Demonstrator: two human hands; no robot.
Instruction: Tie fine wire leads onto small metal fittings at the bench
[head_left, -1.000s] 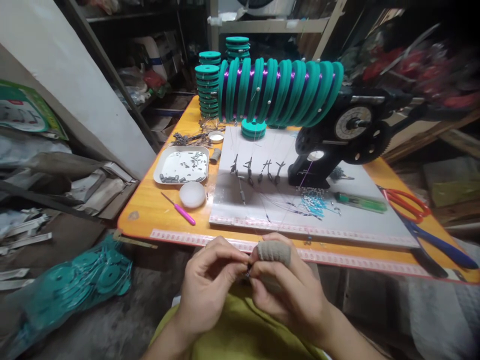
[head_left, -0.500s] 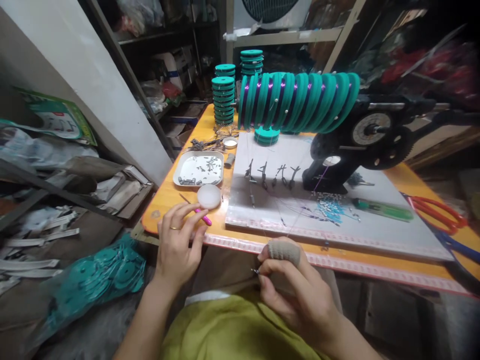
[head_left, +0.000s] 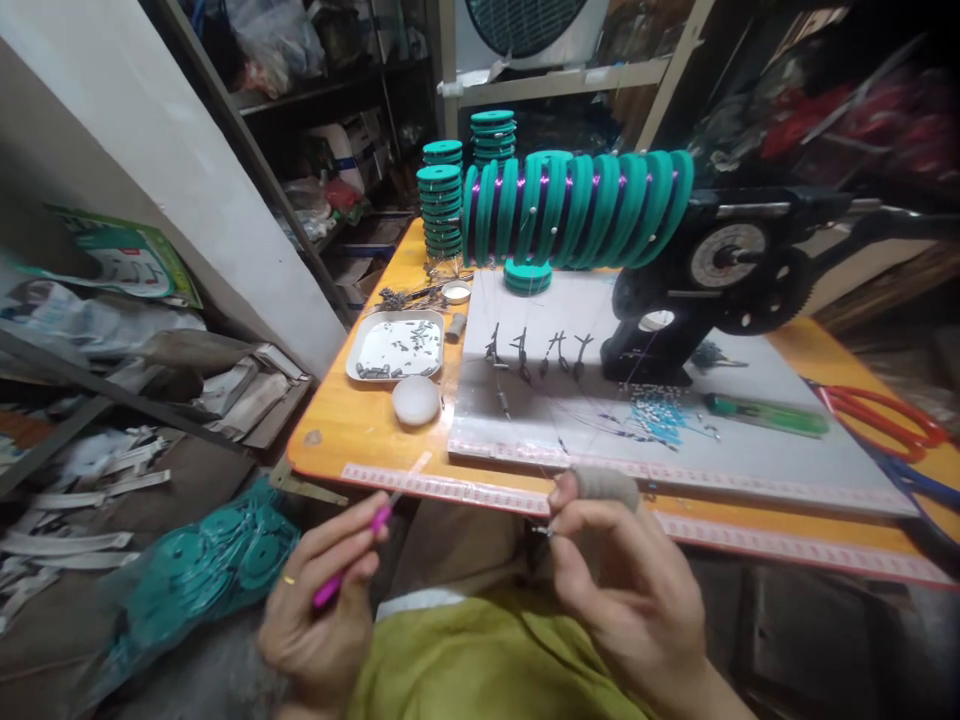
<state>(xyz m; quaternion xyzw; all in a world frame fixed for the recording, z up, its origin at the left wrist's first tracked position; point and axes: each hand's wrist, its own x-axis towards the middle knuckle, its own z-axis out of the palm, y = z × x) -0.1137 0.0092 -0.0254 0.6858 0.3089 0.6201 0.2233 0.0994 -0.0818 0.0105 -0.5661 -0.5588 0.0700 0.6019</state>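
Observation:
My left hand (head_left: 322,600) is closed around a slim tool with a bright pink handle (head_left: 328,590), held above my lap in front of the table edge. Its narrow shaft points up and away, and the blurred tip does not show its kind. With thumb and fingertips, my right hand (head_left: 622,570) pinches a small shiny metal piece (head_left: 541,530) near the front edge. A grey knitted finger sleeve (head_left: 609,487) covers one finger of that hand. Beyond it, dark wire clips (head_left: 525,357) and lines with small beads (head_left: 600,425) lie on the grey board (head_left: 720,465).
A black winding machine (head_left: 660,330) carries a row of green spools (head_left: 577,210) over the board. To the left sit a white tray (head_left: 358,345) of small metal pieces and a round white cup (head_left: 416,402). Red-handled scissors (head_left: 885,420) and a green cutter (head_left: 772,415) lie right.
My left hand has picked up the pink-handled tool from the table and drawn it back towards me. My right hand has shifted slightly right, still pinching the small metal piece.

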